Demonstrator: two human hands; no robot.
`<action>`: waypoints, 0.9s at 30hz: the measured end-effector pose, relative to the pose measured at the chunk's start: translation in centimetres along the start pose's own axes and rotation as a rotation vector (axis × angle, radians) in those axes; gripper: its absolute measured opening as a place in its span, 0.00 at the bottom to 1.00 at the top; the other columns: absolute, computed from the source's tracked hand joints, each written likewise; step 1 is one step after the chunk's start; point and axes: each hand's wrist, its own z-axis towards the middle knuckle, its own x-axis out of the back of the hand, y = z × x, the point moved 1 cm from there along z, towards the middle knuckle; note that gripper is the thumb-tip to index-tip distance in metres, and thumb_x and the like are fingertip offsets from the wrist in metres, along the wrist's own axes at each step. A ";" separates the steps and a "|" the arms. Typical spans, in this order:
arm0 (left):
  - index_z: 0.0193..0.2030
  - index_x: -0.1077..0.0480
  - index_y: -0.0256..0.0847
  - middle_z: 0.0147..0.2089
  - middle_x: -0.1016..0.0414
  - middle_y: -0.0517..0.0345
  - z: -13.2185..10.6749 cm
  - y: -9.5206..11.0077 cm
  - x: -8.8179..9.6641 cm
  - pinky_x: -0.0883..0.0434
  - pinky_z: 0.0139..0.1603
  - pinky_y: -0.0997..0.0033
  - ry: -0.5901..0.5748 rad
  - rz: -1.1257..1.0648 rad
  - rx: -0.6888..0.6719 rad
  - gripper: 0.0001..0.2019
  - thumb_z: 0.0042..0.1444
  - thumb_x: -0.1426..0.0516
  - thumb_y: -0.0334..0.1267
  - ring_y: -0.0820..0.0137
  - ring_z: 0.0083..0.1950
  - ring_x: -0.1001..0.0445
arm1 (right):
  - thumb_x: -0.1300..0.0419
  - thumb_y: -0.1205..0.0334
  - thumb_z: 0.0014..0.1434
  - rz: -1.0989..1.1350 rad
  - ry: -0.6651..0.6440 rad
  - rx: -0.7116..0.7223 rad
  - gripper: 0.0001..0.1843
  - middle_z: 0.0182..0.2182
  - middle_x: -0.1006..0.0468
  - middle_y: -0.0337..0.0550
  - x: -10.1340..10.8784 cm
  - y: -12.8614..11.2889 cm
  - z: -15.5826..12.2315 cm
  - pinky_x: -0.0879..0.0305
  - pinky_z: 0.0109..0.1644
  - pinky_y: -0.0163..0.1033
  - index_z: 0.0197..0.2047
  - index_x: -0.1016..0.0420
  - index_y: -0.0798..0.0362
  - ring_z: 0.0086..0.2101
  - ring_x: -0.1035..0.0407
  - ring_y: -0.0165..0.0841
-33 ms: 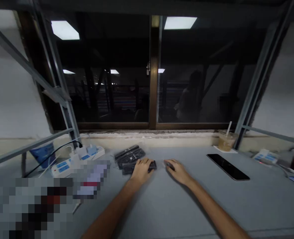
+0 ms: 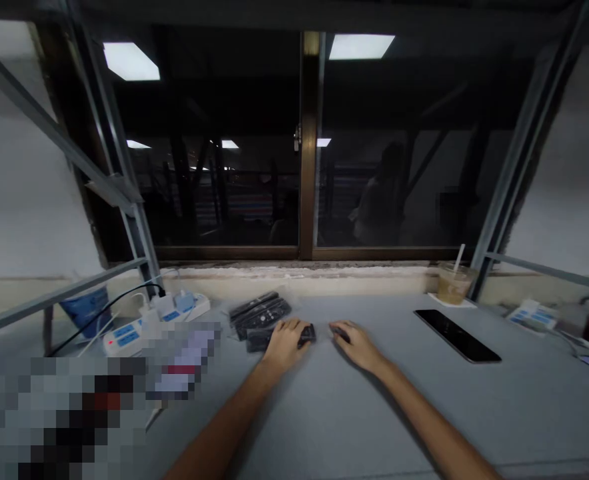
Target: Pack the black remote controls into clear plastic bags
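Note:
My left hand (image 2: 285, 343) is closed over a long black remote control (image 2: 258, 339), which lies crosswise on the desk; the palm and fingers hide its middle. Just behind it, other black remotes (image 2: 264, 311) with small buttons lie together, seemingly in clear plastic wrap. Across a narrow gap, my right hand (image 2: 358, 347) has its thumb and fingers closed around a small dark piece (image 2: 343, 335), too little shown to name. Both forearms reach in from the near edge.
A black phone (image 2: 457, 335) lies to the right, with a drink cup and straw (image 2: 452, 283) behind it. On the left are a power strip (image 2: 124, 337) with plugs and cables, a blue container (image 2: 87, 310) and blurred-out items. Metal frame posts (image 2: 137, 233) flank the window.
My left hand and the remote under it have shifted very slightly to the right. My right hand stays practically where it was.

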 end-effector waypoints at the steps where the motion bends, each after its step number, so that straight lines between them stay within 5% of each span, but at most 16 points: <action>1: 0.49 0.35 0.46 0.49 0.29 0.56 0.0 0.2 0.0 0.43 0.54 0.63 -0.009 -0.017 -0.027 0.15 0.54 0.48 0.39 0.65 0.53 0.35 | 0.53 0.61 0.57 0.019 0.011 0.014 0.17 0.44 0.26 0.48 0.0 0.0 0.1 0.42 0.52 0.40 0.45 0.28 0.55 0.46 0.34 0.36; 7: 0.47 0.34 0.46 0.48 0.28 0.57 -0.1 0.7 0.3 0.41 0.52 0.65 0.002 -0.071 -0.109 0.13 0.56 0.48 0.42 0.65 0.51 0.33 | 0.53 0.58 0.58 0.112 0.127 -0.073 0.16 0.43 0.27 0.47 -0.3 0.7 0.5 0.43 0.54 0.42 0.35 0.25 0.52 0.46 0.35 0.35; 13: 0.52 0.36 0.42 0.51 0.32 0.51 -0.2 -0.2 0.0 0.42 0.55 0.60 0.034 0.017 0.041 0.27 0.49 0.44 0.53 0.60 0.55 0.37 | 0.54 0.55 0.58 0.200 0.154 -0.087 0.20 0.46 0.30 0.49 -0.2 0.2 0.5 0.48 0.58 0.41 0.36 0.22 0.53 0.51 0.39 0.35; 18: 0.43 0.30 0.40 0.46 0.31 0.52 -0.1 -1.5 -0.7 0.40 0.54 0.62 0.004 0.033 0.041 0.23 0.51 0.48 0.57 0.61 0.53 0.36 | 0.54 0.56 0.57 0.257 0.164 -0.165 0.20 0.47 0.30 0.50 -0.3 0.1 0.7 0.47 0.57 0.41 0.33 0.22 0.53 0.52 0.40 0.36; 22: 0.45 0.31 0.40 0.46 0.30 0.52 -0.1 -1.7 -0.7 0.38 0.53 0.65 0.054 0.036 0.012 0.24 0.53 0.51 0.57 0.62 0.52 0.34 | 0.53 0.56 0.54 0.366 0.212 -0.266 0.20 0.49 0.29 0.50 -0.3 0.5 0.8 0.45 0.55 0.41 0.35 0.23 0.56 0.50 0.37 0.37; 27: 0.46 0.33 0.39 0.44 0.28 0.52 -0.1 -1.4 -0.4 0.36 0.51 0.69 0.066 -0.037 -0.048 0.22 0.54 0.49 0.54 0.65 0.48 0.30 | 0.54 0.49 0.52 0.426 0.140 -0.213 0.23 0.36 0.22 0.48 -0.3 0.5 0.6 0.39 0.48 0.42 0.28 0.23 0.55 0.40 0.30 0.39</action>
